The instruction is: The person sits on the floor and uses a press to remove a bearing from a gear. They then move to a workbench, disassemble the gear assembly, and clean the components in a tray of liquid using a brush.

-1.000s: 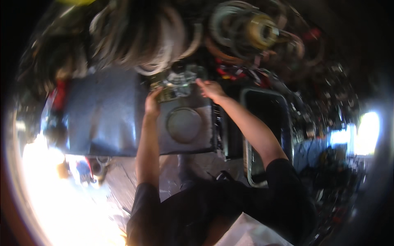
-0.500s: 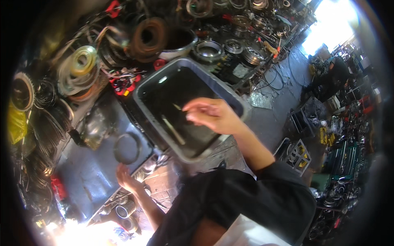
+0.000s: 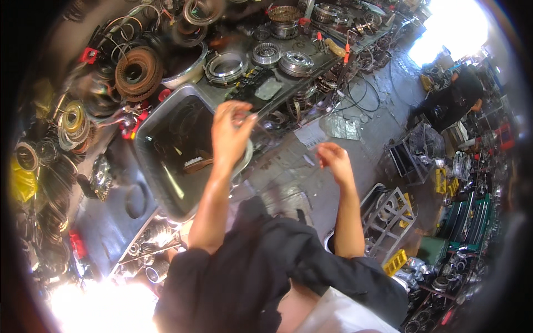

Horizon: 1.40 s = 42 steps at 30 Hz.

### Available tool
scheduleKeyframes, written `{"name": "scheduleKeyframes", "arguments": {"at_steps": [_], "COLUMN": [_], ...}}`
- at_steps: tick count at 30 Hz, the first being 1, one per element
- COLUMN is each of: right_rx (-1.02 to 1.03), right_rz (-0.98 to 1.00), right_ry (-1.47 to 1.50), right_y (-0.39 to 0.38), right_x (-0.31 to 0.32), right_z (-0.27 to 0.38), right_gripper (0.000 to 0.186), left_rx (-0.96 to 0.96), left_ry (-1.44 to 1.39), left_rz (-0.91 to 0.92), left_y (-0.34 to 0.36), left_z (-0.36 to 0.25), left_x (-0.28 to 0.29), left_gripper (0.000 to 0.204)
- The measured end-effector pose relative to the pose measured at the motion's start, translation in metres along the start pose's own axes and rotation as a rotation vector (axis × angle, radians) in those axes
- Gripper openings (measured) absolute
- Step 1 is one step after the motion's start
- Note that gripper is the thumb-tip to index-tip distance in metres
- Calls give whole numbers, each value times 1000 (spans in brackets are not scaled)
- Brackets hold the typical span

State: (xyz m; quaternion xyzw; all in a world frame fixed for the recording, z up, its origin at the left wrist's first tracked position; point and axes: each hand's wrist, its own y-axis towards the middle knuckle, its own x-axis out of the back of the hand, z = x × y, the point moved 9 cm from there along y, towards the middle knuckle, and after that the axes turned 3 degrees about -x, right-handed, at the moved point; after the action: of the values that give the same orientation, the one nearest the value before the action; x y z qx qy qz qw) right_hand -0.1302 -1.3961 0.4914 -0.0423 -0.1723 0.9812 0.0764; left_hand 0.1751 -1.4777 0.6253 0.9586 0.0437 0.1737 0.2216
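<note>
Grey tub [image 3: 151,166]: rectangular, rounded corners, dark interior; beside right edge of counter [image 3: 102,225]. White-bristled brush [image 3: 204,164] inside. Left hand [image 3: 232,132] over tub's right rim, right hand [image 3: 334,160] well apart; fingers part-curled, grip cannot be determined.

Metal parts [image 3: 296,62] crowding a bench [image 3: 291,84] suggest a workshop.

the left hand [image 3: 230,133] is hovering by a gray tub's [image 3: 145,161] edge — a brush [image 3: 195,164] is resting inside — the right hand [image 3: 334,160] is hanging above the floor [image 3: 361,161], and round metal parts [image 3: 296,64] are crowding the tabletop [image 3: 307,44].
</note>
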Motion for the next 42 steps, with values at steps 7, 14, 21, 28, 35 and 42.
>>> {"name": "scheduleKeyframes", "arguments": {"at_steps": [7,14,21,28,35,42], "right_rx": [52,7,261,152,459,246], "right_rz": [113,167,151,501,699,737], "right_ry": [-179,-405,-955,-1189,-1265,-1265], "right_y": [176,345,481,543,564,631], "right_x": [13,51,26,-14,-26,-7], "right_z": [57,95,132,117,129,136], "right_gripper": [18,18,59,69,64,68], "left_rx": [169,460,589,721,1031,1134], "left_ry": [76,217,352,529,477,230], "left_rz": [101,14,28,-48,-203,-292], "left_y": [113,189,209,210,206,224], "left_z": [77,208,262,268,255,283], "left_x": [-178,-267,-291,-300,-310,-359], "left_gripper": [34,56,74,89,52,55]}}
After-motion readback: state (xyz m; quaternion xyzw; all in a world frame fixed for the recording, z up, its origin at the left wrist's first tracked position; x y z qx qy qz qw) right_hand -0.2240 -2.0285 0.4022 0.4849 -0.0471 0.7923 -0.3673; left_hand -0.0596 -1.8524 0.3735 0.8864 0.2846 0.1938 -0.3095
